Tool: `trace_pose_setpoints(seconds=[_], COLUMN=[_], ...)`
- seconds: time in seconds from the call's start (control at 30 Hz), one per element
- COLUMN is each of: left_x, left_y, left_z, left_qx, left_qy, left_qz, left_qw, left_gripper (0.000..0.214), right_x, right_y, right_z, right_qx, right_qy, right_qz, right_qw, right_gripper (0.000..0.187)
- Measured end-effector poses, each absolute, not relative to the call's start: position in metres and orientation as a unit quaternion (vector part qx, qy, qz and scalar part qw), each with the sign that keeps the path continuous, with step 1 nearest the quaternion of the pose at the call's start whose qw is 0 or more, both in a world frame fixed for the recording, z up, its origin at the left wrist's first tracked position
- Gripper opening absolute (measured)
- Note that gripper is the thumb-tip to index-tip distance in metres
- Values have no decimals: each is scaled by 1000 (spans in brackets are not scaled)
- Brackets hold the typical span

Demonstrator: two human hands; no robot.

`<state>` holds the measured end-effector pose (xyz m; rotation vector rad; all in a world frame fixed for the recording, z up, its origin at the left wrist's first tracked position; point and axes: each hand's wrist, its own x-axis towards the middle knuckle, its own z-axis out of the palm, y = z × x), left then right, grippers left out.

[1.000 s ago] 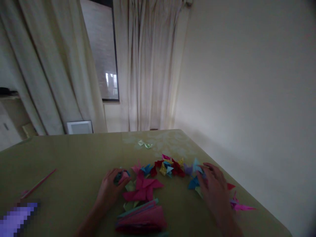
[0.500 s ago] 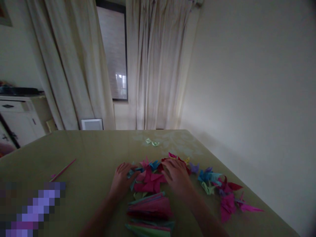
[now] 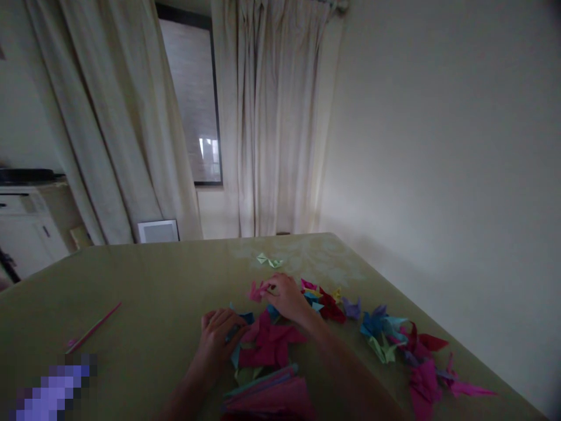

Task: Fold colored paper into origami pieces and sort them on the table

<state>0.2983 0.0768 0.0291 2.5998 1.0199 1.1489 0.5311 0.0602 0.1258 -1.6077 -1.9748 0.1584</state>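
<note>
Origami figure (image 3: 254, 292), pink: pinched between right hand's (image 3: 287, 298) fingers, which newly shift leftward off red origami (image 3: 332, 306), now at their right; it becomes the piece handled. Left hand (image 3: 219, 333): fingers curled beside magenta paper pinwheel (image 3: 265, 345); grip untellable.

In dim light before me, long cream fabric curtains (image 3: 280, 117) flank a dark-framed glass window (image 3: 197, 88) (a small bright patch (image 3: 209, 150) low in it); a plain pale wall (image 3: 438, 146) rises rightward, a white boxy cabinet (image 3: 26, 240) leftward.
</note>
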Motion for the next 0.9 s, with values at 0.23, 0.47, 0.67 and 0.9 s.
trace_pose_setpoints(seconds=[0.23,0.47,0.67,0.9], left_x=[296,296,301,303], left_y=[80,84,73,40], left_z=[18,22,41,68], left_qx=[875,862,811,826], left_qy=[315,260,266,171], left_qz=[367,433,517,533], left_qw=[15,-27,-63,-66], left_gripper=[14,33,27,10], right_x=[577,648,683,588], right_y=[30,-64,-127,-99], right_z=[192,219,153,131], right_qx=[-595,-698,-778,-614], right_qy=[-710,-657,-598,-677], right_qz=[21,-128,-147,50], right_qw=[377,254,125,404], right_gripper=[5,10,6,18])
